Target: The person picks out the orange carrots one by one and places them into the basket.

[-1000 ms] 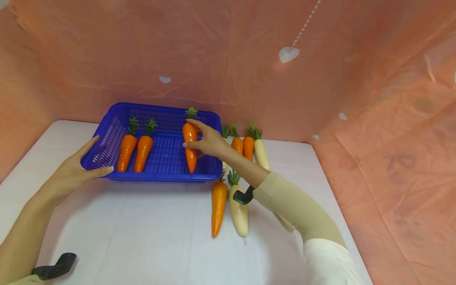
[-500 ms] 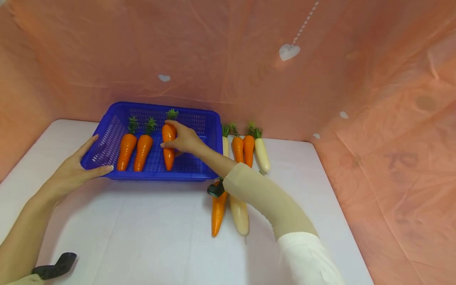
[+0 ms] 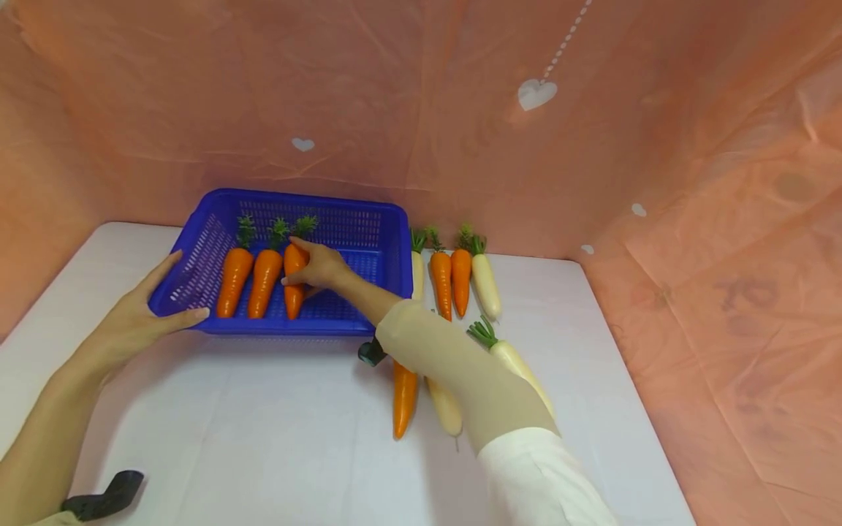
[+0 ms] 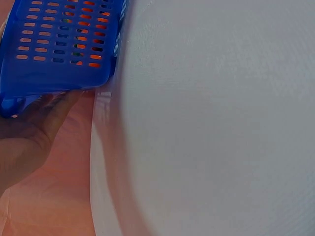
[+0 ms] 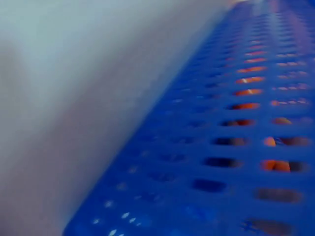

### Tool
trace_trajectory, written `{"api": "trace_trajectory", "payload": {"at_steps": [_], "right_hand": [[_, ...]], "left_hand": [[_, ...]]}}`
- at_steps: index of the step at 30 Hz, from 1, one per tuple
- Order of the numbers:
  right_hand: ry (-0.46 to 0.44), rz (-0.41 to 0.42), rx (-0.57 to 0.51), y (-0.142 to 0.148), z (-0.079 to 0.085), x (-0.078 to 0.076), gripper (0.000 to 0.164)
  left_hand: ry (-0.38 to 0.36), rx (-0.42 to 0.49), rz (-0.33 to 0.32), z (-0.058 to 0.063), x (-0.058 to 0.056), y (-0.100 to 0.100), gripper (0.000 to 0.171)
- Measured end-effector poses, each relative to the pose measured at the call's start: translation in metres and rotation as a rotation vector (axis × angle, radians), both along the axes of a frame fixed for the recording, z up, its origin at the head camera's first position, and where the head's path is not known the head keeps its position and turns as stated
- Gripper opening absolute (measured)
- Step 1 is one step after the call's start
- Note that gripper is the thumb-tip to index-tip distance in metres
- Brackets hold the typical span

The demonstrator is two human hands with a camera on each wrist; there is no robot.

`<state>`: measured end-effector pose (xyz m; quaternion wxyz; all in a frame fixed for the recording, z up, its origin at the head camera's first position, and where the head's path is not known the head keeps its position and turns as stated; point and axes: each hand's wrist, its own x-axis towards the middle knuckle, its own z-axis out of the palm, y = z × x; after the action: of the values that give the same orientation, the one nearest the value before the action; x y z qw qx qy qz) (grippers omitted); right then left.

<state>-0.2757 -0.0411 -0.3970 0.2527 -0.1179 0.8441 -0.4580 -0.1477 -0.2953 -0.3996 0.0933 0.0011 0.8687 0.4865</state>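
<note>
white table (image 3: 276, 438), pink sheet backdrop | right hand (image 3: 319, 267) grasps third carrot (image 3: 294, 281) in blue basket (image 3: 368, 226), long axis near-far, leaves far, just right of two carrots (image 3: 250, 274) | left hand (image 3: 141, 314) flat, fingers straight against basket's near-left corner
</note>
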Motion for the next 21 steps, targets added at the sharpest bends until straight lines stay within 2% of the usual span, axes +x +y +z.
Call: {"api": "trace_trajectory", "payload": {"at_steps": [4, 11, 16, 21], "right_hand": [[-0.005, 0.065, 0.020, 0.000, -0.004, -0.001, 0.088], [-0.086, 0.090, -0.100, 0.018, 0.002, -0.004, 0.087], [0.013, 0.115, -0.130, 0.045, 0.016, -0.010, 0.079], [0.068, 0.083, -0.209, 0.079, 0.030, -0.016, 0.071]], "left_hand": [[0.021, 0.001, 0.000, 0.000, 0.001, -0.001, 0.099], [0.008, -0.007, 0.000, 0.000, 0.000, 0.002, 0.099], [0.006, -0.031, -0.008, 0.002, 0.001, 0.001, 0.099], [0.015, -0.059, -0.020, 0.005, -0.001, 0.002, 0.101]]}}
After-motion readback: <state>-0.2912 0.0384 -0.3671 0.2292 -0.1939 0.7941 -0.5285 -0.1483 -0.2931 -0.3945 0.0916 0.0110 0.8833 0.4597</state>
